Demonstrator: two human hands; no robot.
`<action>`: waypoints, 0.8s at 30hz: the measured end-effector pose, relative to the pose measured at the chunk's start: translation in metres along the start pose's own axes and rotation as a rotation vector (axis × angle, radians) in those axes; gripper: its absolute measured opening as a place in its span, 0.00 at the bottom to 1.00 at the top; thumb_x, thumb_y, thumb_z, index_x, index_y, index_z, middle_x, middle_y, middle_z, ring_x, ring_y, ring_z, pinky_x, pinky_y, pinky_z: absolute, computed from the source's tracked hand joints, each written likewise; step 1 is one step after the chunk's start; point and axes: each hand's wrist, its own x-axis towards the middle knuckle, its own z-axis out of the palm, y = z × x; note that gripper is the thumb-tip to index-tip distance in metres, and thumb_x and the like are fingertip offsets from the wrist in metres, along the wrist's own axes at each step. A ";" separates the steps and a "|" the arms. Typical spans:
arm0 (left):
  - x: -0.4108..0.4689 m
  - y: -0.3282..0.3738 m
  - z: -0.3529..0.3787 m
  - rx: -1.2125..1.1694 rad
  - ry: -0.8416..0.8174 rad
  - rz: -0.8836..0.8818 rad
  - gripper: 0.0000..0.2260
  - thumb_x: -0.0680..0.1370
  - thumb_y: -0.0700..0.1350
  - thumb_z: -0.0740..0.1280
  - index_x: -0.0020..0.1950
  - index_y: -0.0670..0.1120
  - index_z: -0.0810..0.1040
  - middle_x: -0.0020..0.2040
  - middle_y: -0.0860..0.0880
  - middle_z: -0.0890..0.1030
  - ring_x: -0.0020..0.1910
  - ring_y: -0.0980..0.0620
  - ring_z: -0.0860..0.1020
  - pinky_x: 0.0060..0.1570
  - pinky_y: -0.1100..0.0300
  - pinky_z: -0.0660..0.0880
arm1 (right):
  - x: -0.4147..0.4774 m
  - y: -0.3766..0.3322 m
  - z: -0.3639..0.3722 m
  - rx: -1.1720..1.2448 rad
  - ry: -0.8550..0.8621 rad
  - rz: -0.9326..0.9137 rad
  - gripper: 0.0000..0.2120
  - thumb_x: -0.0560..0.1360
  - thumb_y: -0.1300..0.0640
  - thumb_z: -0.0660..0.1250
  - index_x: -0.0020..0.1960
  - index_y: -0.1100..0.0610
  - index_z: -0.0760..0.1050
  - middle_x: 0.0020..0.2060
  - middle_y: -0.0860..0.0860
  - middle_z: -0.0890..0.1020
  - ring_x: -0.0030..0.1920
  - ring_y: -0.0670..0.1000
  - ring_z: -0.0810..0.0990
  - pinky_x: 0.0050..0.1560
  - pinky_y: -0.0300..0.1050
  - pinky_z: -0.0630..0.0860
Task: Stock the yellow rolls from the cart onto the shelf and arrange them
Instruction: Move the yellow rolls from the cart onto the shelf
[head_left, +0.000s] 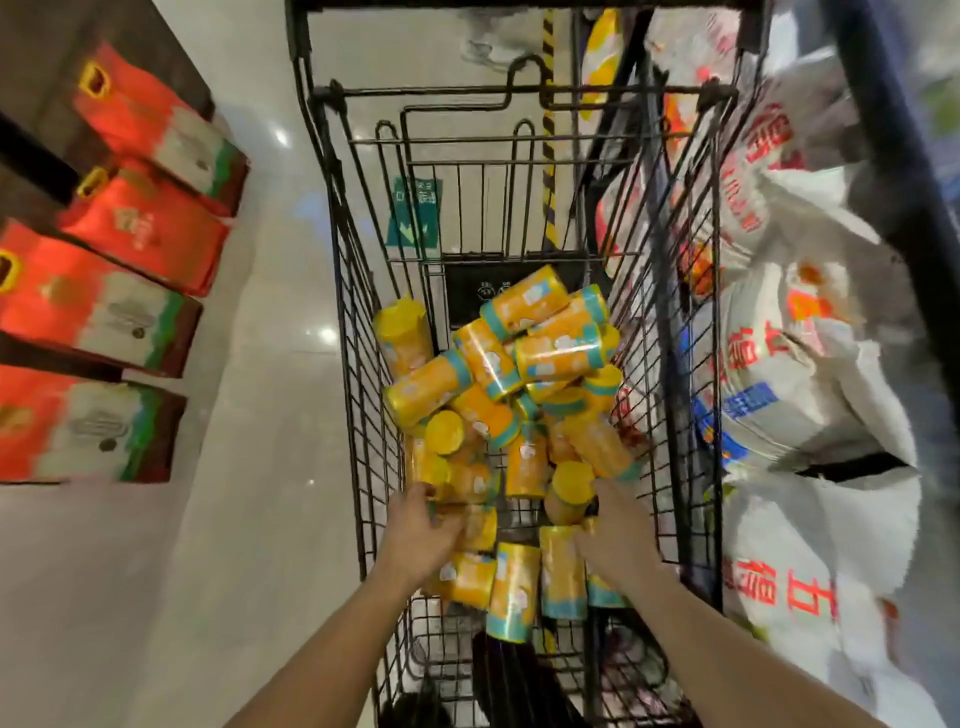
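Note:
A black wire shopping cart (353, 291) stands in front of me, holding a heap of several yellow rolls (498, 384) with teal end bands. Both my arms reach down into its near end. My left hand (421, 530) curls its fingers round a yellow roll (480, 525) at the left of the heap. My right hand (613, 530) lies over the rolls at the right, its fingers bent round a yellow roll (563, 499) with a yellow end cap. A row of rolls (514, 587) stands just below my hands. No shelf for the rolls is in view.
Red and white boxed goods (104, 312) with yellow handles line a display on the left. White sacks with red lettering (795, 374) are piled against the cart's right side. Glossy pale floor (270, 415) runs between the left display and the cart.

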 end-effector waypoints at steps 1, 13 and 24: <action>0.008 -0.002 0.004 -0.011 0.003 -0.027 0.27 0.68 0.56 0.69 0.63 0.42 0.75 0.58 0.42 0.77 0.56 0.44 0.77 0.51 0.56 0.74 | 0.009 -0.001 0.000 -0.040 -0.032 0.003 0.36 0.76 0.49 0.68 0.78 0.56 0.57 0.75 0.55 0.62 0.74 0.58 0.61 0.73 0.51 0.62; 0.092 -0.025 0.050 -0.051 0.040 -0.252 0.44 0.71 0.57 0.75 0.79 0.48 0.55 0.74 0.40 0.60 0.72 0.38 0.63 0.67 0.46 0.66 | 0.076 0.005 0.017 -0.490 -0.143 -0.201 0.43 0.77 0.55 0.67 0.80 0.48 0.42 0.80 0.50 0.47 0.76 0.58 0.56 0.68 0.55 0.70; 0.126 -0.040 0.066 -0.011 0.103 -0.260 0.39 0.69 0.53 0.78 0.74 0.45 0.63 0.67 0.40 0.68 0.68 0.38 0.68 0.67 0.45 0.68 | 0.104 0.010 0.032 -0.719 -0.021 -0.406 0.30 0.78 0.61 0.62 0.78 0.53 0.57 0.74 0.56 0.66 0.75 0.61 0.59 0.67 0.56 0.64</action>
